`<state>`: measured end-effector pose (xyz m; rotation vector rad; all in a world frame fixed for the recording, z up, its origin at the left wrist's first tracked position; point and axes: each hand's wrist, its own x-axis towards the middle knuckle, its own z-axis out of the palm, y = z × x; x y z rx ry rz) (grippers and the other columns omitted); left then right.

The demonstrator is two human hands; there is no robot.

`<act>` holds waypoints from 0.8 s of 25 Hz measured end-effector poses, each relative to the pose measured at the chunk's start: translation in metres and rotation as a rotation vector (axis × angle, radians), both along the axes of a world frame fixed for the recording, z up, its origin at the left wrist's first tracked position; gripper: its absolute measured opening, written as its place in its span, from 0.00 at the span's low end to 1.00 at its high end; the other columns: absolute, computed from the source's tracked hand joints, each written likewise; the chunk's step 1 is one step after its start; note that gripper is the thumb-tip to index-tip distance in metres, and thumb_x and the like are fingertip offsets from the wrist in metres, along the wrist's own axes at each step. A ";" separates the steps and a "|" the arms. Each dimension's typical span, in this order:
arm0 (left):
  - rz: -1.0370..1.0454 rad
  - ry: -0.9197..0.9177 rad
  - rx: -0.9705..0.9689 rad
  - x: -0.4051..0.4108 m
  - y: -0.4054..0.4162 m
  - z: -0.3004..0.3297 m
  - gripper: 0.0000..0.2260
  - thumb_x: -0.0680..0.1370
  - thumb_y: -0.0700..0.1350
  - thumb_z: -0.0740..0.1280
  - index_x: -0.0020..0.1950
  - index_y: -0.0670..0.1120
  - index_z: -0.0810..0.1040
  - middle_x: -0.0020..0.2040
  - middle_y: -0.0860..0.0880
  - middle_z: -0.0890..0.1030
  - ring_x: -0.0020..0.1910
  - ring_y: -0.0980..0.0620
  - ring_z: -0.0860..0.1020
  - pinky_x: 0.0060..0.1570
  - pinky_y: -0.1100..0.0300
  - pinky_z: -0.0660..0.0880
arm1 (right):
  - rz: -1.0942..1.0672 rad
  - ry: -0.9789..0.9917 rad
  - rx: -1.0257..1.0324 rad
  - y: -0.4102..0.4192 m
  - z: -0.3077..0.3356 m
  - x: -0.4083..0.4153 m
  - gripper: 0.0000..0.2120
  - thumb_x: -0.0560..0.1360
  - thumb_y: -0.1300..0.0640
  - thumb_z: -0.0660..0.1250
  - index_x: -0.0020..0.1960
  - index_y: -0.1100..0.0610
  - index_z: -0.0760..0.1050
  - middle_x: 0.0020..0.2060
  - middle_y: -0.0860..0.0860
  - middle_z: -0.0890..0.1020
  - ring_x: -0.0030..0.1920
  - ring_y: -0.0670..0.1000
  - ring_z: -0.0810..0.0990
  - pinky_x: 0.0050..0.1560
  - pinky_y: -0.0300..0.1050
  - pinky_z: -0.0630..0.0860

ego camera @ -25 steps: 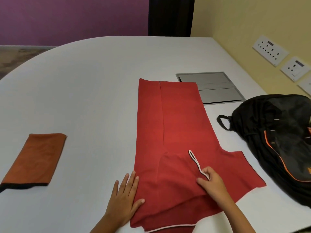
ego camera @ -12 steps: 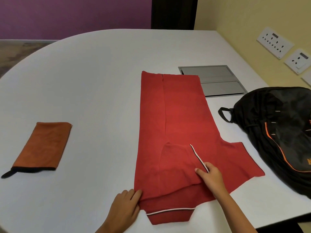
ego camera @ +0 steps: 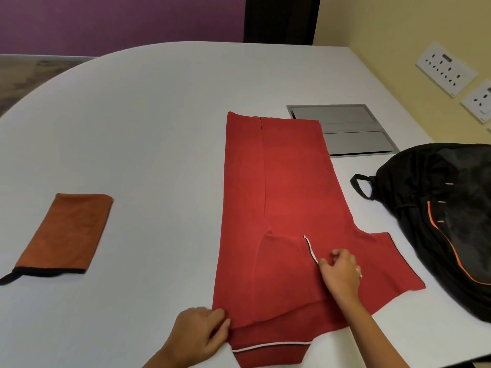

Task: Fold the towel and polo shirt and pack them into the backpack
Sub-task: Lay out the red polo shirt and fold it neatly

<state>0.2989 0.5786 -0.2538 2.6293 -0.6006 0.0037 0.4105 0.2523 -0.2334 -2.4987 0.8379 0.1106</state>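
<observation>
Left sleeve folded in — my grip has shifted

My left hand (ego camera: 198, 334) now pinches the polo shirt (ego camera: 279, 197) at its near-left corner; right hand (ego camera: 341, 272), fingers curled, presses the folded sleeve — unmoved.

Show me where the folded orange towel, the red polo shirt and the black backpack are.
folded orange towel (ego camera: 67, 232), head view, middle of its top face.
red polo shirt (ego camera: 289, 187), head view, flat body panel.
black backpack (ego camera: 451, 208), head view, its front panel.

Matt cloth polo shirt (ego camera: 279, 187); smooth table (ego camera: 148, 128)
</observation>
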 end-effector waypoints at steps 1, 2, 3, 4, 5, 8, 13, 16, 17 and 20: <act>0.010 -0.027 -0.024 0.014 -0.007 0.001 0.11 0.75 0.53 0.63 0.35 0.52 0.68 0.29 0.55 0.72 0.26 0.56 0.69 0.26 0.66 0.61 | 0.019 -0.038 0.019 0.005 0.003 0.015 0.13 0.70 0.55 0.69 0.54 0.56 0.74 0.51 0.55 0.77 0.56 0.60 0.74 0.62 0.52 0.64; 0.016 -0.054 -0.044 0.029 -0.016 0.000 0.09 0.76 0.52 0.62 0.37 0.51 0.71 0.33 0.55 0.73 0.30 0.55 0.70 0.28 0.64 0.65 | 0.055 -0.080 0.052 0.013 0.006 0.032 0.11 0.70 0.56 0.69 0.52 0.56 0.75 0.49 0.54 0.78 0.54 0.58 0.75 0.61 0.51 0.65; 0.026 -0.070 -0.053 0.043 -0.027 0.000 0.07 0.76 0.52 0.62 0.41 0.50 0.74 0.38 0.54 0.75 0.35 0.54 0.72 0.31 0.61 0.69 | 0.098 -0.122 0.096 0.022 0.008 0.050 0.09 0.71 0.57 0.69 0.51 0.57 0.76 0.45 0.53 0.79 0.52 0.57 0.76 0.60 0.51 0.67; 0.048 -0.066 -0.049 0.057 -0.039 -0.001 0.08 0.77 0.52 0.62 0.48 0.49 0.77 0.45 0.53 0.78 0.41 0.53 0.75 0.37 0.59 0.74 | 0.138 -0.150 0.147 0.032 0.010 0.069 0.07 0.71 0.58 0.69 0.49 0.57 0.77 0.42 0.52 0.79 0.49 0.56 0.78 0.58 0.50 0.70; 0.070 -0.041 -0.041 0.070 -0.050 -0.002 0.13 0.77 0.53 0.61 0.56 0.48 0.78 0.54 0.51 0.79 0.51 0.51 0.77 0.46 0.57 0.76 | 0.164 -0.151 0.207 0.043 0.010 0.088 0.05 0.72 0.58 0.69 0.48 0.57 0.78 0.40 0.51 0.80 0.47 0.55 0.79 0.54 0.47 0.72; 0.074 0.041 0.028 0.099 -0.073 -0.008 0.23 0.78 0.53 0.58 0.70 0.45 0.70 0.71 0.48 0.70 0.70 0.49 0.68 0.64 0.51 0.69 | 0.172 -0.079 0.331 0.075 0.005 0.147 0.04 0.73 0.56 0.69 0.45 0.57 0.79 0.38 0.51 0.80 0.42 0.51 0.77 0.43 0.41 0.69; 0.041 0.115 0.133 0.105 -0.069 -0.033 0.27 0.80 0.56 0.55 0.75 0.44 0.64 0.77 0.47 0.60 0.75 0.50 0.59 0.70 0.50 0.56 | 0.148 0.035 0.454 0.105 -0.012 0.215 0.14 0.74 0.50 0.68 0.34 0.56 0.74 0.27 0.51 0.78 0.24 0.48 0.74 0.30 0.40 0.71; 0.002 0.101 0.178 0.100 -0.067 -0.040 0.28 0.78 0.57 0.57 0.74 0.43 0.65 0.77 0.46 0.60 0.75 0.49 0.58 0.69 0.49 0.57 | 0.187 0.037 0.373 0.117 -0.019 0.241 0.19 0.71 0.49 0.72 0.27 0.56 0.70 0.28 0.54 0.77 0.30 0.54 0.75 0.35 0.46 0.73; 0.001 0.098 0.180 0.100 -0.068 -0.042 0.29 0.78 0.58 0.57 0.74 0.43 0.64 0.77 0.46 0.60 0.75 0.49 0.59 0.69 0.49 0.57 | 0.190 0.035 0.357 0.118 -0.021 0.250 0.18 0.70 0.52 0.73 0.26 0.55 0.69 0.30 0.56 0.78 0.33 0.55 0.76 0.38 0.48 0.74; 0.004 0.077 0.182 0.100 -0.067 -0.043 0.29 0.78 0.58 0.58 0.75 0.43 0.64 0.77 0.46 0.59 0.76 0.49 0.58 0.69 0.48 0.57 | 0.175 0.061 0.291 0.113 -0.024 0.266 0.14 0.70 0.55 0.73 0.29 0.55 0.73 0.36 0.56 0.81 0.42 0.56 0.81 0.43 0.46 0.75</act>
